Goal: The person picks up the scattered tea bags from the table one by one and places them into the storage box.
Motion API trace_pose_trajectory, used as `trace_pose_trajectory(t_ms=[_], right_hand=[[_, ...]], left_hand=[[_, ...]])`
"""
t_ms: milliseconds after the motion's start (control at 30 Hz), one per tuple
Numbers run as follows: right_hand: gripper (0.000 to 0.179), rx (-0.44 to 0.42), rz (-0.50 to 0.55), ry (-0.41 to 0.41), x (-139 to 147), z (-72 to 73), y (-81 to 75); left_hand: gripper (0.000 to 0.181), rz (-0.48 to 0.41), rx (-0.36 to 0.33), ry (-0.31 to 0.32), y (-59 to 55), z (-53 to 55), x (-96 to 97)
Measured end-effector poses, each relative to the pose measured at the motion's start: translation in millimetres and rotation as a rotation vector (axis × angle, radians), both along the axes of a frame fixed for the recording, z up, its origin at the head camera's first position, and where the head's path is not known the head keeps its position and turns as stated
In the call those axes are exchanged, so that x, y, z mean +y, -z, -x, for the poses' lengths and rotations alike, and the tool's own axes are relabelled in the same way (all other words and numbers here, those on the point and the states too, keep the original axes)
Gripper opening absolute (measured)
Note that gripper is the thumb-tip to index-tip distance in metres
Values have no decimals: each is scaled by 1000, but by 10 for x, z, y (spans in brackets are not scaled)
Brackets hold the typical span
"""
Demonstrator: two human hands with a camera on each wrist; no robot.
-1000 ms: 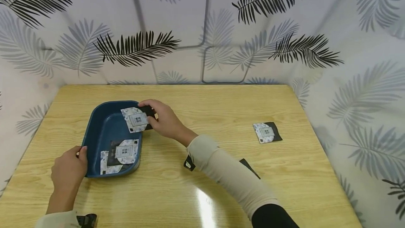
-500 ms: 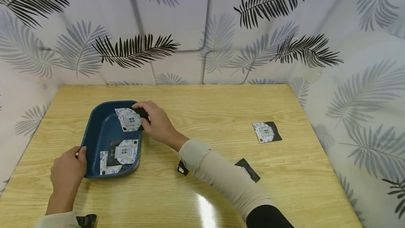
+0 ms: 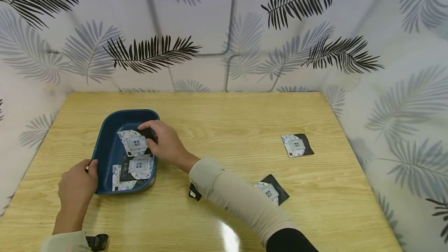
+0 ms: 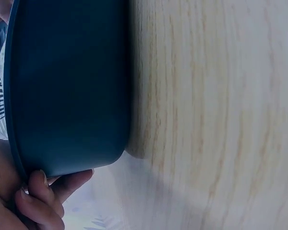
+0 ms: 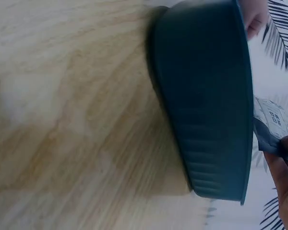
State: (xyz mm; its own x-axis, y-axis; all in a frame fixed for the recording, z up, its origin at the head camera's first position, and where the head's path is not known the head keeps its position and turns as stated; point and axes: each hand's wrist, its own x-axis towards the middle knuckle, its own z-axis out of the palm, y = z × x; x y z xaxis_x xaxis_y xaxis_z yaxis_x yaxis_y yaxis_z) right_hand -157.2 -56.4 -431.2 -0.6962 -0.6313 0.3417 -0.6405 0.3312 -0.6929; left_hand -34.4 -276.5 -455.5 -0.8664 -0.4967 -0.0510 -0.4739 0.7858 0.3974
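The left hand (image 3: 77,184) grips the rim of a blue basin (image 3: 110,139) on the wooden surface (image 3: 224,123); the right hand (image 3: 168,143) pinches a patterned sachet (image 3: 133,142) by its black end — held over the basin, above the overlapping sachets (image 3: 140,166) inside. A lone sachet (image 3: 297,145) lies well to the right — another sachet (image 3: 271,190) sits beside the sleeve (image 3: 238,199).

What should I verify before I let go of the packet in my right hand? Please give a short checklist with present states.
1. Left hand grips the basin at its rim: ok.
2. Right hand pinches the held packet by its dark end: ok.
3. The held packet's patterned end is over the basin: ok.
4. The held packet is clear of the packets inside: cannot tell; they overlap in the head view.
5. Dark item beside the right sleeve fully visible: not ok.
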Motion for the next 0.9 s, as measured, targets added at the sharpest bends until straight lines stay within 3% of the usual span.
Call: trace_pose_trajectory(t_ms=[267,533,667,800,900], right_hand=[[20,15,-24,-36,-123,-75,71],[35,83,-69,-34,-196,-132,100],[39,124,-136,-92,-196,-141,117],[33,116,-168,-169,-183,-135,141],[29,123,-190,-182,-171,-126,152]], left_hand=[[41,-13,-10,-10,-14,0,-5],[41,-6,-2,-4,-11,-24,2],[40,-5,1,4,0,-26,-3],[41,-3,-1,5,13,-40,-7],[40,-1,4,5,14,-47,-12]])
